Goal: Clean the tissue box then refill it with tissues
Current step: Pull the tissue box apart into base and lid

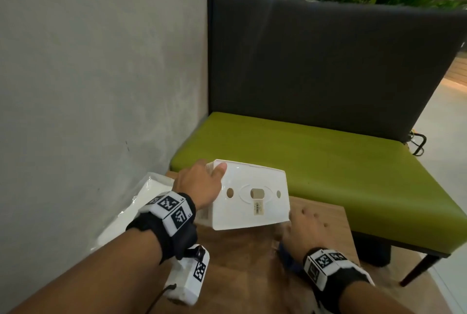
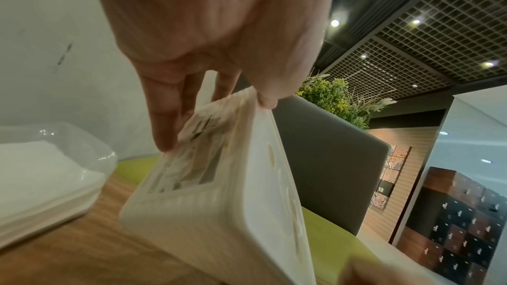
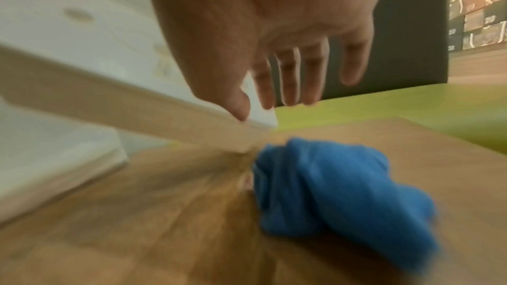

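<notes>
My left hand (image 1: 202,182) grips the left end of a white plastic tissue box (image 1: 252,200), held tilted above the wooden table (image 1: 240,258) with its holed underside facing me. In the left wrist view my fingers (image 2: 164,125) and thumb clamp the box (image 2: 219,192) by its end. My right hand (image 1: 303,225) hovers open just below the box's right corner, fingers (image 3: 288,81) straight, thumb near the box (image 3: 82,55) edge. A crumpled blue cloth (image 3: 337,192) lies on the table under that hand; in the head view only a sliver of the cloth (image 1: 288,260) shows.
A clear plastic pack of white tissues (image 1: 131,207) lies on the table against the grey wall (image 1: 88,86), also seen in the left wrist view (image 2: 46,170). A green bench seat (image 1: 316,162) with a dark backrest stands beyond the table. Plants sit behind it.
</notes>
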Available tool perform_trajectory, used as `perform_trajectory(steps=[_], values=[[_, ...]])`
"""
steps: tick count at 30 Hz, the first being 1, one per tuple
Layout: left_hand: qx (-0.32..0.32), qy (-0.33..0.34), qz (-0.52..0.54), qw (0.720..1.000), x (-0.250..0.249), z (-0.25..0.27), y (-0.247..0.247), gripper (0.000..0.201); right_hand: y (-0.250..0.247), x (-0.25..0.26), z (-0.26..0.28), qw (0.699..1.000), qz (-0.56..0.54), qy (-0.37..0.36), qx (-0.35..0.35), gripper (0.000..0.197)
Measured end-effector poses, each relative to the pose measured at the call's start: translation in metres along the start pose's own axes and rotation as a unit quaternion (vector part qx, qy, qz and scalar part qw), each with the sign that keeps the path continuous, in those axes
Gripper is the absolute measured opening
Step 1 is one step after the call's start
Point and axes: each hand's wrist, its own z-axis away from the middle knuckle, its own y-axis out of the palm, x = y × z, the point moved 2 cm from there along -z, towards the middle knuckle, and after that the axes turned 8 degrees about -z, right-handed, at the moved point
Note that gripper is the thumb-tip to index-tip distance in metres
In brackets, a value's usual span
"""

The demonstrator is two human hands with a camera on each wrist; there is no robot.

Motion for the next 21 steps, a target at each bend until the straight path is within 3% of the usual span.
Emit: perform_trajectory(steps=[2, 6, 9, 15, 17, 19, 21], values=[[0.002, -0.014, 0.003, 1.0, 0.001, -0.002, -0.001, 0.06, -0.028, 0.026, 0.001, 0.985, -0.114, -0.091, -0.092, 0.02], [0.002, -0.042, -0.001, 0.999, 0.001, -0.005, -0.002, 0.068, -0.049, 0.074, 0.007, 0.93, -0.296, -0.2, -0.082, 0.015], [0.002, -0.051, -0.002, 0.999, 0.001, -0.003, -0.004, 0.074, -0.051, 0.092, 0.013, 0.922, -0.312, -0.229, -0.027, 0.027], [0.03, -0.081, 0.03, 0.996, 0.007, 0.001, -0.008, 0.078, -0.037, 0.103, 0.007, 0.948, -0.243, -0.193, 0.076, 0.061], [0.035, -0.051, 0.015, 0.998, 0.007, 0.006, -0.012, 0.061, -0.037, 0.107, 0.005, 0.95, -0.238, -0.18, 0.09, 0.056], [0.039, 0.001, -0.02, 0.999, 0.004, 0.009, -0.016, 0.03, -0.039, 0.11, 0.001, 0.952, -0.236, -0.168, 0.097, 0.046], [0.048, 0.037, -0.013, 0.998, 0.004, 0.013, -0.019, 0.022, -0.041, 0.112, -0.003, 0.954, -0.236, -0.157, 0.098, 0.038]])
